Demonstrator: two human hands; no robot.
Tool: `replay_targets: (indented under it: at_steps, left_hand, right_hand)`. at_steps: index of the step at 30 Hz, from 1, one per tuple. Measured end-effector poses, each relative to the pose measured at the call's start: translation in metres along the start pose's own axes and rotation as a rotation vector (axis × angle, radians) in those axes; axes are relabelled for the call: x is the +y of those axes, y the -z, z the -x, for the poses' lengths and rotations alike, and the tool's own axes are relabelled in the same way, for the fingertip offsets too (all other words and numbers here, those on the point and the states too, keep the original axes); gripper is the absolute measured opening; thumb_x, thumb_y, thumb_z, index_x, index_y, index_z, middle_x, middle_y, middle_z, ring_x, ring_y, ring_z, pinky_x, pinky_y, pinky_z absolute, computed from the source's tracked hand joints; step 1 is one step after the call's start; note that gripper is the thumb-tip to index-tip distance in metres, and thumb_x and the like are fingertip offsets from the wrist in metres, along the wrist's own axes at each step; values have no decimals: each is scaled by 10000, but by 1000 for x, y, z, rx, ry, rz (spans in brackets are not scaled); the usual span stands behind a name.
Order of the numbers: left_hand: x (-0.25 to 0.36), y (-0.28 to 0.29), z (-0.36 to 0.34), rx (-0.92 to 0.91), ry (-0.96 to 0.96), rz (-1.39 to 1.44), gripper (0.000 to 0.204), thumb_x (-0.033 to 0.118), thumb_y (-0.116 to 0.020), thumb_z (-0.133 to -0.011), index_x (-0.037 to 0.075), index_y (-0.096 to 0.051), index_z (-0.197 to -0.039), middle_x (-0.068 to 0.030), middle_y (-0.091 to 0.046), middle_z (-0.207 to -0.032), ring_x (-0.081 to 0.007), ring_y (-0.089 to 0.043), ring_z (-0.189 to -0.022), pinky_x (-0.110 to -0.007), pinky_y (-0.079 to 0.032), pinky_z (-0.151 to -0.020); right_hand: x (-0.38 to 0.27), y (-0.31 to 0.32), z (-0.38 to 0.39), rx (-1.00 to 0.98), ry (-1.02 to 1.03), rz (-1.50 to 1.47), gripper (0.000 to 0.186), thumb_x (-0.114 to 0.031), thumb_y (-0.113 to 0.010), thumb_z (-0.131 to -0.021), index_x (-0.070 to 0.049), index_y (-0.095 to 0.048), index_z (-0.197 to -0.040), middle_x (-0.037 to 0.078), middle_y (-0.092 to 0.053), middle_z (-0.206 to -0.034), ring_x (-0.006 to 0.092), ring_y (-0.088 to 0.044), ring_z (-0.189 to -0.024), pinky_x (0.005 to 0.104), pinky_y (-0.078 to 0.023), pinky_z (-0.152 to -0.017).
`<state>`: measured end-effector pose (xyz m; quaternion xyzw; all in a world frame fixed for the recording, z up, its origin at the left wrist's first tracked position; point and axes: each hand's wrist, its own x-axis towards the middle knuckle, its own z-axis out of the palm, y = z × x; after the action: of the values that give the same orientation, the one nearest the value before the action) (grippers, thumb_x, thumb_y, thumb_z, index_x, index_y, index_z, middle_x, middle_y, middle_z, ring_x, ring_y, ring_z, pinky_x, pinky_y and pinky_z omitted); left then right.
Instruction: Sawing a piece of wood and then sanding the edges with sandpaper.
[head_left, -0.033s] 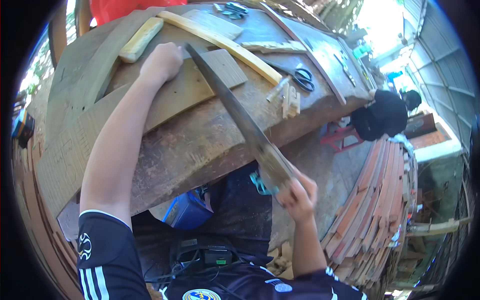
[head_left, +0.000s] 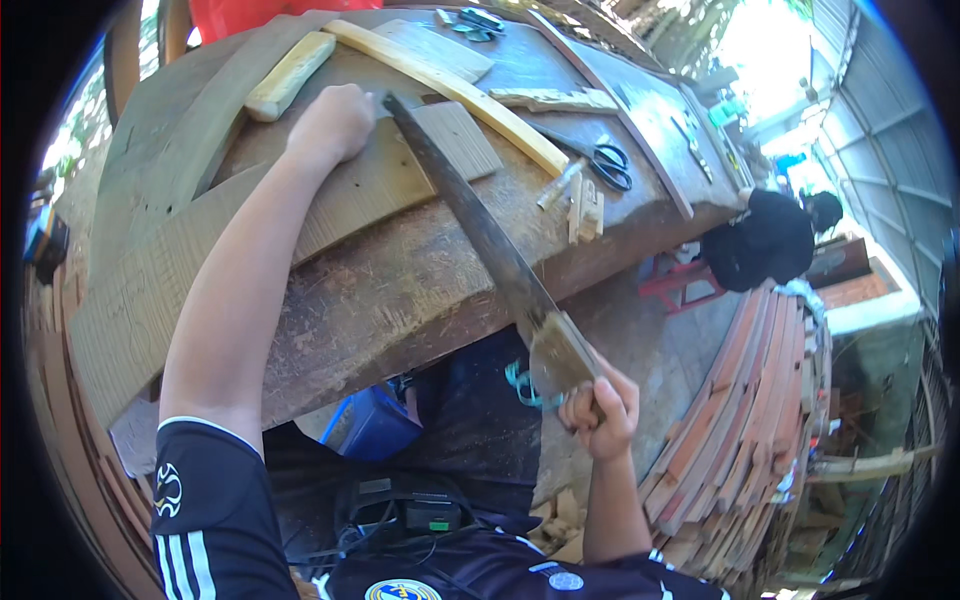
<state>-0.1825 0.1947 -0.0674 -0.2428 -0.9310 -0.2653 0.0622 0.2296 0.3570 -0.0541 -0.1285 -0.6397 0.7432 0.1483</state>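
A handsaw (head_left: 470, 225) with a long dark blade and wooden handle lies diagonally across a wide wooden board (head_left: 250, 250) on the workbench (head_left: 400, 310). My right hand (head_left: 600, 405) is closed round the saw's handle at the lower right. My left hand (head_left: 333, 122) presses on the board near its far edge, left of the blade tip, fingers curled over and partly hidden. Above it are a short pale block (head_left: 290, 75) and a long curved pale strip (head_left: 450, 85). Right of the blade lie black scissors (head_left: 610, 170) and small wooden pieces (head_left: 585, 210).
A dark-clothed person (head_left: 760, 240) is by a red stool (head_left: 680, 290) at the right. Stacked planks (head_left: 730, 400) fill the lower right. Metal tools (head_left: 690, 145) and a long thin strip (head_left: 620, 115) lie on the bench. A blue container (head_left: 370, 420) sits beneath it.
The saw and my right hand have shifted very slightly. My left hand stays on the board, a little to the right in the picture, along with the bench.
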Motion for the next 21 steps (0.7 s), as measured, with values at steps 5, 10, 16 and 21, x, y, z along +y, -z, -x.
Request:
replay_targets:
  at_steps: [5,10,16,21]
  left_hand:
    - [-9,-18,-4,10,-15,53,491,319,-425,-1063,-77,-688,-939,-326,-682,-1009,-487,-646,-1010,-544,-498,-934]
    - [-18,-13,2,-5,-47,24,491,320,-425,-1062,-75,-691,-941,-324,-682,-1017,-486,-642,-1019,-537,-497,-943]
    - [-1,-17,5,-35,-120,22,499,320,-429,-1060,-81,-690,-918,-326,-681,-1008,-498,-639,-1016,-539,-497,-951]
    - [-28,-24,0,93,-126,43,519,350,-452,-1052,-85,-681,-886,-335,-673,-950,-500,-633,-1004,-543,-480,-940]
  right_hand:
    - [20,-26,-46,67,38,40,501,-128,-558,-999,82,-520,-1452,-41,-512,-661,34,-403,-521,226,-330,-491]
    - [14,-14,-4,37,79,221,499,-137,-536,-1003,97,-521,-1443,-19,-584,-715,24,-432,-531,217,-328,-497]
    - [23,-21,-20,89,78,136,498,-131,-508,-1004,128,-515,-1429,-35,-535,-681,12,-407,-541,208,-306,-500]
    - [18,-20,6,69,80,254,509,-120,-515,-991,139,-507,-1429,-23,-532,-692,14,-402,-557,212,-302,-506]
